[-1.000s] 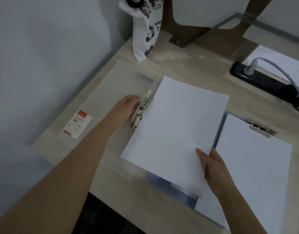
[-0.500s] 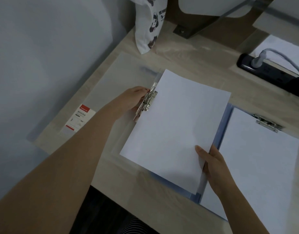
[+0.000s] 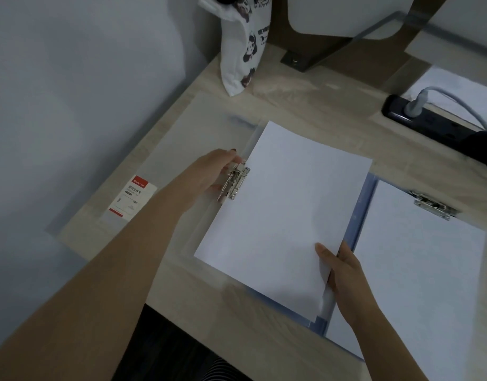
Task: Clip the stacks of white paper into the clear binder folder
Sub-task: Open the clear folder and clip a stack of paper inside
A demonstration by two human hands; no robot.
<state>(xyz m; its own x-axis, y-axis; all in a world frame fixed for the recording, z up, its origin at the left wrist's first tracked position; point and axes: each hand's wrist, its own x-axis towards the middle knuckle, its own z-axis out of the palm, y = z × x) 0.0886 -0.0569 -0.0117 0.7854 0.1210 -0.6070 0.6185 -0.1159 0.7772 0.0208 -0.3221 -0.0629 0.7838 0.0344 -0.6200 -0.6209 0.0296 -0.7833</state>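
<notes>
Left hand (image 3: pixel 209 171) pinching the metal clip (image 3: pixel 234 182) at nine o'clock of the paper stack (image 3: pixel 283 213), right hand (image 3: pixel 344 273) gripping its five o'clock corner, stack lying on the open clear binder folder (image 3: pixel 182 138), desk (image 3: pixel 305 105) centre.

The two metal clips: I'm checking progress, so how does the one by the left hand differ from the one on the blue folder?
The left clip is gripped by the left hand, while the right clip is untouched. The left clip runs along the side edge of the paper stack held by the right hand; the right clip lies flat across the top edge of its sheet. Both are silver metal.
</notes>
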